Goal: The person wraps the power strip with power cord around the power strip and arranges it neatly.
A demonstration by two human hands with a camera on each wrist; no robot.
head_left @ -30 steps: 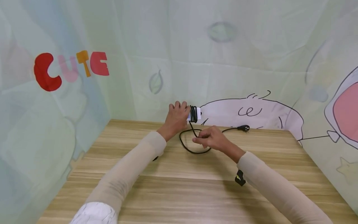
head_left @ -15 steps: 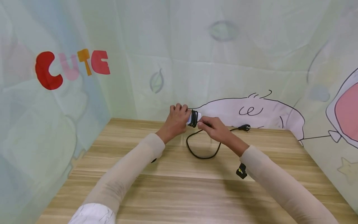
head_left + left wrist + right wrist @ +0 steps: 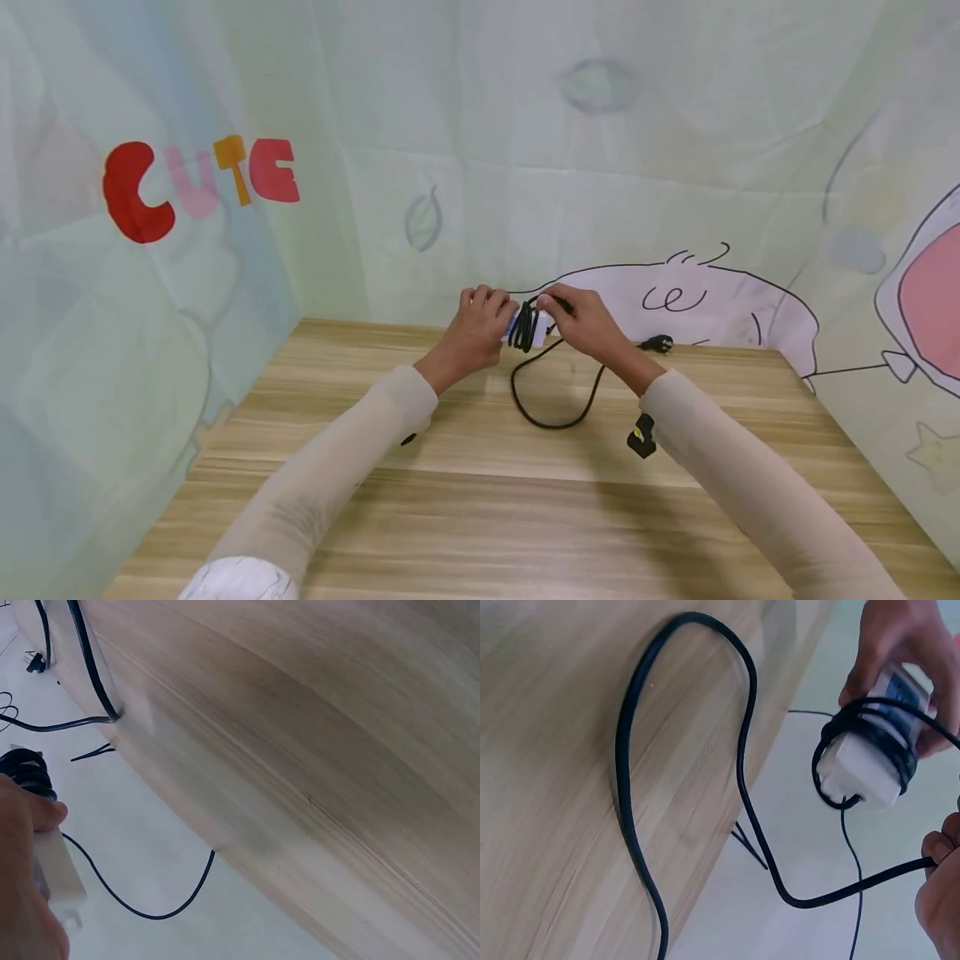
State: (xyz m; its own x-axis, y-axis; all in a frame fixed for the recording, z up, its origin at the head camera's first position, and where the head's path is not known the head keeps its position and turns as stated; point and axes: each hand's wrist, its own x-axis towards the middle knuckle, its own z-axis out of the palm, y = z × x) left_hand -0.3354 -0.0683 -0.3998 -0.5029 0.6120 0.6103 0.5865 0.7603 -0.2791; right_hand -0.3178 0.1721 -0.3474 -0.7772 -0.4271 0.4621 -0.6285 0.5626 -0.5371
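My left hand [image 3: 474, 332] grips a white power adapter [image 3: 541, 331] by one end, just above the back of the table. Several turns of black cord [image 3: 522, 327] are wound around the adapter's middle. In the right wrist view, a label shows on the adapter [image 3: 866, 771]. My right hand [image 3: 588, 323], close beside the adapter's other end, pinches the free length of the cord. From that hand the cord hangs in a loop onto the table. Its black plug [image 3: 658, 343] lies near the table's back edge, to the right.
The wood-grain table [image 3: 480, 517] ends at a printed cloth wall [image 3: 480, 150] behind it, with more cloth at both sides. A small black piece with a yellow mark [image 3: 641, 437] shows at my right sleeve.
My right hand has risen from near the tabletop to beside the adapter's top, carrying the cord around its end. The adapter has tilted and shifted slightly right; the cord loop has moved right.
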